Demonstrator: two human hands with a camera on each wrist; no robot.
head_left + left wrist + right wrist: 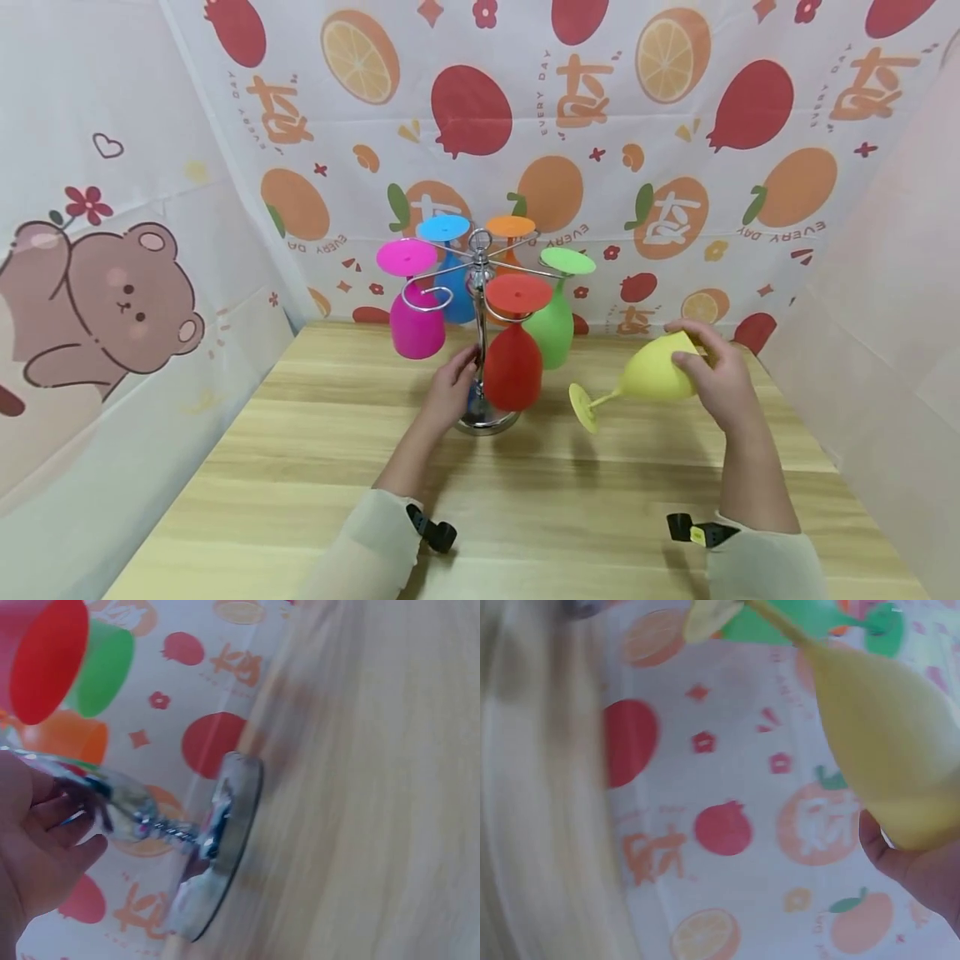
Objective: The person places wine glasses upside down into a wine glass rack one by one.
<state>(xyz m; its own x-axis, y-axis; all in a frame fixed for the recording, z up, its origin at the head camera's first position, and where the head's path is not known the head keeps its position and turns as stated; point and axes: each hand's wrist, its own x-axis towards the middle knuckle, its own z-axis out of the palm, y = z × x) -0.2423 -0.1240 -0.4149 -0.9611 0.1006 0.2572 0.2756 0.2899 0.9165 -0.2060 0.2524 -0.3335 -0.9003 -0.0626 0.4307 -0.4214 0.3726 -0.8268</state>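
A chrome stemware rack (486,425) stands on the table. Plastic goblets hang upside down from its arms: pink (417,329), blue (456,287), orange (512,227), green (557,325) and red (513,371). A curled wire hook (427,298) at the front left bears no goblet. My left hand (452,387) grips the rack's pole above the round base; the left wrist view shows the fingers (56,814) behind the pole. To the right, my right hand (720,379) holds a yellow goblet (656,371) by its bowl near the rim, tilted, its foot toward the rack.
The wood-grain table (300,500) reaches back to a fruit-print cloth (480,50). Cloth with a bear print (127,308) hangs at the left, and a pale cloth (877,292) at the right. Both wrists wear small black cameras.
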